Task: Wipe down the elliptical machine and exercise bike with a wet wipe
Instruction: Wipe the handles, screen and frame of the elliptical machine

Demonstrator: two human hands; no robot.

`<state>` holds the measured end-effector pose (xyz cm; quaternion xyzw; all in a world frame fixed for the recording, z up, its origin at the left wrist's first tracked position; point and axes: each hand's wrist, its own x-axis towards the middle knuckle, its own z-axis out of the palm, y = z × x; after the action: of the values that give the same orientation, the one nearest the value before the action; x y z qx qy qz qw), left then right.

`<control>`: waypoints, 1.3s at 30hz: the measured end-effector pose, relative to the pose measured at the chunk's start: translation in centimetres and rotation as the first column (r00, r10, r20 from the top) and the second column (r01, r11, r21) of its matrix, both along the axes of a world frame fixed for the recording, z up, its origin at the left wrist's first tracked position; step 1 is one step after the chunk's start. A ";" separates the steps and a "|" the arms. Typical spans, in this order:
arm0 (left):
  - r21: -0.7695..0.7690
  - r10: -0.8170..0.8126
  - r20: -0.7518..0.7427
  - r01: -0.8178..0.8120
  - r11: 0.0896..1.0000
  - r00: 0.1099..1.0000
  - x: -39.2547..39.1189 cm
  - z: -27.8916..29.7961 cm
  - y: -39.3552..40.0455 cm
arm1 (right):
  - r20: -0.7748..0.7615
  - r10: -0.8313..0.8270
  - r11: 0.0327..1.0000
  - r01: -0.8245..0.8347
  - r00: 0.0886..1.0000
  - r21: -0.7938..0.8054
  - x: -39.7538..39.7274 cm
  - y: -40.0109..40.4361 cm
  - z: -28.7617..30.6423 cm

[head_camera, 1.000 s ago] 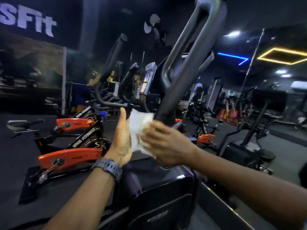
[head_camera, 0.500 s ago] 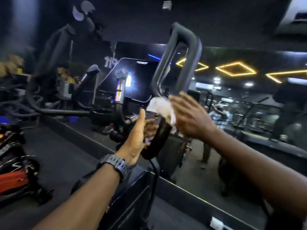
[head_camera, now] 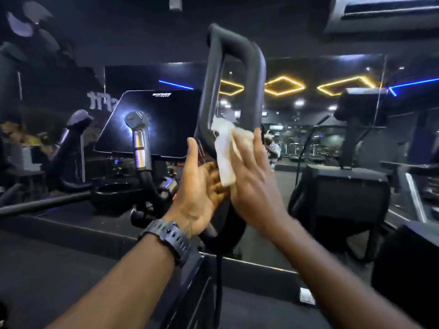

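both flat: right hand (head_camera: pixel 251 184) presses wipe (head_camera: pixel 224 150) on handle (head_camera: pixel 249 91); left hand (head_camera: pixel 199 186) beside.

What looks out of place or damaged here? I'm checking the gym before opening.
Nothing stands out. The handle loop looks intact, and the wet wipe is pressed on it between the left hand and right hand.

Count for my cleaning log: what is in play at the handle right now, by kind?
Hands: 2, left hand and right hand
White wet wipe: 1
Looped black handle: 1
Wristwatch: 1
Total: 5
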<state>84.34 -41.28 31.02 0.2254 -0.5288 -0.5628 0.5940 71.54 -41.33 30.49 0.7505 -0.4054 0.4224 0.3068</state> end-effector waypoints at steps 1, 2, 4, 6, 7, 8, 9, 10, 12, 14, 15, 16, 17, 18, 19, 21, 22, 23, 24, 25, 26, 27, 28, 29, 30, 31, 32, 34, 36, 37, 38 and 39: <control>0.013 -0.074 -0.001 0.074 0.997 0.997 0.7 0.4 0.0 | -0.009 -0.002 1.000 0.001 1.000 -0.007 0.3 1.2 -2.1; 0.014 -0.134 -0.008 0.134 0.991 0.991 1.6 0.7 -0.3 | -0.027 -0.032 0.999 0.032 0.999 -0.018 0.7 2.0 -3.2; -0.015 -0.189 -0.039 0.188 0.982 0.981 2.5 1.2 -0.7 | -0.068 -0.174 0.983 0.169 0.982 -0.068 1.6 1.6 -2.3; -0.024 -0.174 -0.116 0.172 0.985 0.978 2.3 2.0 -2.0 | -0.092 -0.339 0.941 0.338 0.936 -0.024 2.9 0.4 1.4; -0.016 -0.140 -0.158 0.139 0.990 0.977 2.1 2.6 -2.7 | -0.117 -0.404 0.913 0.408 0.907 0.016 3.5 -0.6 3.6; -0.012 -0.116 -0.192 0.116 0.993 0.975 1.9 3.2 -3.1 | -0.169 -0.454 0.880 0.470 0.875 0.071 4.1 -1.3 5.7; -0.012 -0.101 -0.214 0.101 0.995 0.972 1.7 3.7 -3.6 | -0.234 -0.487 0.851 0.517 0.842 0.089 5.0 -1.9 7.3; -0.014 -0.094 -0.223 0.093 0.996 0.970 1.5 4.2 -4.1 | -0.281 -0.504 0.832 0.546 0.817 0.094 5.8 -2.4 8.1; -0.012 -0.054 -0.209 0.052 0.999 0.976 1.1 4.8 -4.3 | -0.315 -0.518 0.824 0.563 0.795 0.064 6.4 -2.3 7.6; -0.016 -0.057 -0.164 0.055 0.998 0.985 1.1 5.0 -4.7 | -0.284 -0.520 0.845 0.535 0.806 -0.029 5.5 -1.4 5.5; 0.006 -0.057 -0.157 0.058 0.998 0.986 1.1 5.1 -4.8 | -0.272 -0.491 0.868 0.492 0.828 -0.071 4.7 -1.1 4.3; 0.042 -0.042 -0.153 0.049 0.998 0.987 1.4 5.3 -5.0 | -0.275 -0.456 0.887 0.456 0.846 -0.068 3.9 -0.7 3.5; 0.079 -0.031 -0.151 0.044 0.996 0.988 1.5 5.5 -5.3 | -0.295 -0.444 0.892 0.449 0.846 -0.056 3.5 -0.6 3.1; 0.097 -0.026 -0.146 0.040 0.994 0.989 1.6 5.7 -5.4 | -0.314 -0.426 0.897 0.441 0.848 -0.028 3.5 -0.5 3.5; 0.094 -0.008 -0.143 0.022 0.995 0.990 1.4 5.8 -5.5 | -0.335 -0.399 0.906 0.423 0.854 0.001 4.0 -0.6 4.2; 0.080 0.034 -0.188 -0.019 0.997 0.982 1.2 6.1 -5.5 | -0.330 -0.335 0.916 0.387 0.882 0.104 5.5 -1.4 6.2; 0.076 0.023 -0.221 -0.007 0.997 0.975 1.2 6.1 -5.3 | -0.293 -0.325 0.912 0.380 0.899 0.156 6.3 -1.7 7.0; 0.066 -0.002 -0.246 0.019 0.998 0.969 1.3 6.2 -5.4 | -0.267 -0.328 0.907 0.382 0.906 0.179 6.8 -2.1 7.4; 0.056 -0.018 -0.258 0.033 0.998 0.966 1.5 6.4 -5.3 | -0.250 -0.340 0.907 0.386 0.907 0.170 6.8 -2.4 7.3; 0.067 0.001 -0.242 0.016 0.998 0.970 1.7 6.5 -5.3 | -0.266 -0.359 0.906 0.402 0.895 0.130 6.5 -2.4 6.7; 0.079 0.013 -0.206 0.003 0.997 0.978 1.8 6.7 -5.2 | -0.304 -0.380 0.906 0.417 0.874 0.066 5.9 -2.1 5.8; 0.085 0.012 -0.166 0.002 0.996 0.986 1.8 6.8 -5.3 | -0.350 -0.401 0.903 0.429 0.847 0.004 5.0 -1.6 4.7; 0.095 0.004 -0.139 0.009 0.995 0.990 1.8 6.8 -5.2 | -0.378 -0.412 0.903 0.428 0.829 -0.045 4.0 -1.0 3.7; 0.100 0.008 -0.129 0.005 0.995 0.992 1.6 6.8 -5.2 | -0.395 -0.414 0.904 0.420 0.820 -0.075 3.0 -0.4 3.0; 0.102 0.016 -0.124 -0.003 0.995 0.992 1.4 6.8 -5.2 | -0.411 -0.425 0.900 0.426 0.807 -0.094 2.3 0.2 2.6; 0.100 0.034 -0.112 -0.022 0.995 0.993 1.4 6.7 -5.5 | -0.427 -0.430 0.895 0.438 0.796 -0.084 2.1 0.6 2.7; 0.108 0.058 -0.109 -0.046 0.993 0.992 1.2 6.7 -5.5 | -0.431 -0.429 0.892 0.446 0.794 -0.065 2.1 1.0 3.1; 0.116 0.114 -0.117 -0.100 0.988 0.987 1.1 6.3 -5.9 | -0.401 -0.429 0.894 0.444 0.810 -0.060 3.4 0.5 4.4; 0.088 0.170 -0.123 -0.160 0.983 0.978 1.4 6.2 -6.4 | -0.343 -0.421 0.895 0.446 0.840 -0.006 5.1 -1.2 5.8; 0.069 0.177 -0.121 -0.170 0.983 0.977 1.6 6.1 -6.5 | -0.313 -0.419 0.893 0.449 0.852 0.028 5.6 -1.8 6.1; 0.054 0.162 -0.125 -0.157 0.986 0.979 1.8 6.1 -6.3 | -0.295 -0.422 0.889 0.454 0.857 0.049 5.8 -2.1 6.1; 0.049 0.144 -0.126 -0.139 0.989 0.981 1.8 6.1 -6.1 | -0.294 -0.436 0.883 0.467 0.851 0.043 5.7 -2.2 5.7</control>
<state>86.11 -47.40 37.09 0.2373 -0.4604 -0.5430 0.6610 77.28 -43.49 36.22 0.7014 -0.5468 0.2063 0.4080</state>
